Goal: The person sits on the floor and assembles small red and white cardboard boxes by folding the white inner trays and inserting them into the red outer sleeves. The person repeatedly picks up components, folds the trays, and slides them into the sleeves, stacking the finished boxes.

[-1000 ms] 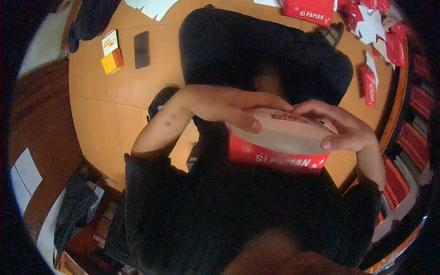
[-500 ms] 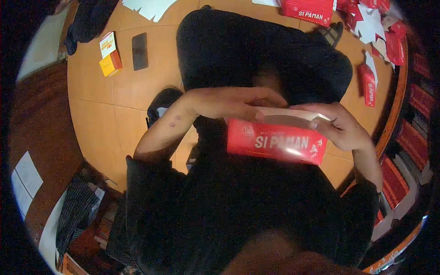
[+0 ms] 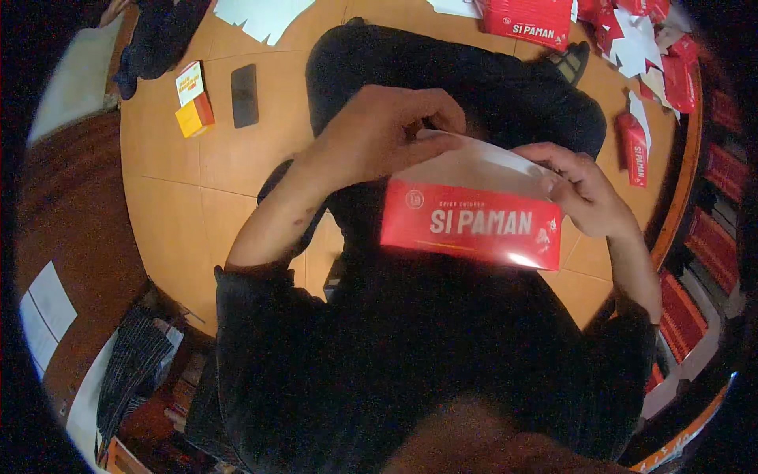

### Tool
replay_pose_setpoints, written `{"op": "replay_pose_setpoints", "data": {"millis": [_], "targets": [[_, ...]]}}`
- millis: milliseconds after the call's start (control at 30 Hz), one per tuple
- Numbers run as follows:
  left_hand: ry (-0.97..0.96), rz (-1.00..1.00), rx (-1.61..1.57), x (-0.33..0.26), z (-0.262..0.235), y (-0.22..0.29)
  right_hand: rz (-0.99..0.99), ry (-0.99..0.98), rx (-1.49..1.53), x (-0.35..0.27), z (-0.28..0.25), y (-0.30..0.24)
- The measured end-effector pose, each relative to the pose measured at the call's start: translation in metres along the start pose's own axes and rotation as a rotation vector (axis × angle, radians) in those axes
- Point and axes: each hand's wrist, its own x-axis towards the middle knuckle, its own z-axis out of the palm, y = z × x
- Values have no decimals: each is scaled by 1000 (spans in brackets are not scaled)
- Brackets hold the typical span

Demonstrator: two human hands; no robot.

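In front of my chest I hold a red cardboard food box with white lettering along its long side. Its pale inner face shows above the printed red panel, curving up toward my fingers. My left hand grips the far left edge, thumb against the pale inside and fingers bent behind it. At the right edge my right hand pinches the card, with the thumb on the inner face and fingers on the far side. Both hands are closed on the card. The far side of the box is hidden from me.
A dark phone and a small yellow-and-white box lie on the tan floor to the left. Red boxes are stacked at the far side, with a heap of red-and-white card beyond right. A flat red carton lies nearby.
The box's pale inner face has risen and opened toward me. My left hand has moved up and away along the edge; my right hand has shifted slightly.
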Motion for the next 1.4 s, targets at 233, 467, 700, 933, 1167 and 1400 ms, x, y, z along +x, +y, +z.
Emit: {"op": "replay_pose_setpoints", "data": {"millis": [233,467,700,933,1167,1400], "targets": [[84,147,91,-12,6,-8,-82,-28,87,0,6,21],[12,407,-158,-22,16,-32,1,-116,123,6,-1,18],[74,147,-864,-43,44,-28,247,-13,569,-7,18,1],[-271,-197,-687,-38,23,1,206,-14,528,-15,23,-11],[-359,-41,-743,-58,32,7,161,-142,428,-30,26,-24],[-118,382,-442,-68,53,16,-299,-65,307,-42,46,-23]]}}
